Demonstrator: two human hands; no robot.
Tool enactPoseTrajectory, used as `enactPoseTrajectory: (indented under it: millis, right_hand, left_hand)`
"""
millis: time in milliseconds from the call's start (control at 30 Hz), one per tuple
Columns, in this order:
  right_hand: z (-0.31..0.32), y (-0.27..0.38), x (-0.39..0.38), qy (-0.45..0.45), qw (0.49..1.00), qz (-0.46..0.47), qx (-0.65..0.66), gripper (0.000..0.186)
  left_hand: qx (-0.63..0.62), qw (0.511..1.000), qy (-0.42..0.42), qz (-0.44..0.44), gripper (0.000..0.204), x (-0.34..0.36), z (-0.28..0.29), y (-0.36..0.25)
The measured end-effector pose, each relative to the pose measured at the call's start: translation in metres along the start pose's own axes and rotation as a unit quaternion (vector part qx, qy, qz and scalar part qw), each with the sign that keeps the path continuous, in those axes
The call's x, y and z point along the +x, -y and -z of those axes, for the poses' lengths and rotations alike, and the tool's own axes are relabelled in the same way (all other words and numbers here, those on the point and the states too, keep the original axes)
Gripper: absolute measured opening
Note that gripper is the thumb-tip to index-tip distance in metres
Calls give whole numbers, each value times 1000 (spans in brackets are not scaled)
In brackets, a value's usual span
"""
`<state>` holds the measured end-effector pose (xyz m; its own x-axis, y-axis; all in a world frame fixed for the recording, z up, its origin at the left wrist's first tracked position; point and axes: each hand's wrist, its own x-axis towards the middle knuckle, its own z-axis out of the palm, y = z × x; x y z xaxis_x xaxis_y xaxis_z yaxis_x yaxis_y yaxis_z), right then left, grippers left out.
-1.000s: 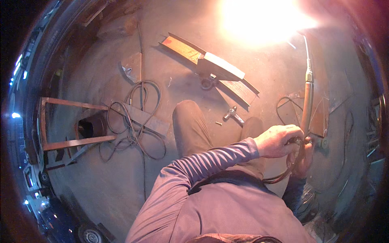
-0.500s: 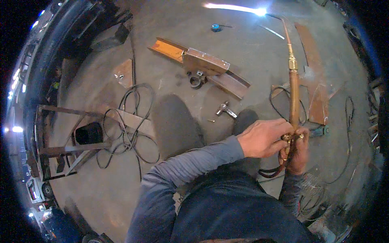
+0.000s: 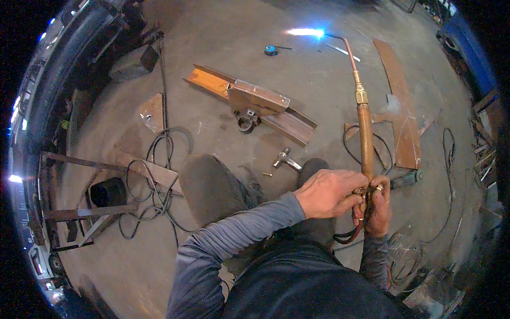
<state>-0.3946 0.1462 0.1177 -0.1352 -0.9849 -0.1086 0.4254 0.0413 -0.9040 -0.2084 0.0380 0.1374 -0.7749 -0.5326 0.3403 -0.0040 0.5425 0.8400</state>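
A brass gas torch (image 3: 364,135) stands upright in the picture, its bent copper tip carrying a white-blue flame (image 3: 304,32) that points left. My left hand (image 3: 328,194) pinches at the valves at the torch's lower end. My right hand (image 3: 378,210) is closed round the same end, by a brass knob. Dark hoses (image 3: 345,237) hang from it. Beyond my knees lie a steel channel (image 3: 204,81) with a welded plate (image 3: 257,98) and a round clamp (image 3: 245,124), plus a ball-peen hammer (image 3: 289,159) and a small bolt or pin (image 3: 266,174).
Coiled hoses (image 3: 159,181) and a metal frame (image 3: 85,213) lie to the left. A blue tape measure (image 3: 271,50) is on the floor ahead. Steel plates (image 3: 406,138) and scrap pieces lie at the right, near a blue object (image 3: 465,48). A vehicle (image 3: 45,266) shows at the far left.
The large glare around the flame has shrunk to a short, sharp white-blue flame. The torch and both my hands have shifted slightly left; both still hold it.
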Motion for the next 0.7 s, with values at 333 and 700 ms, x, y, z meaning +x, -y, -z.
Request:
enactPoseTrajectory:
  millis: [333,700]
  right_hand:
    - [2,2,-2,-9,1000,-2,-22,29]
    - [1,3,-3,-74,993,-1,-96,31]
  left_hand:
    - [-9,1000,6,-8,31,1,2,6]
    - [-26,1000,-15,3,33,0,-6,16]
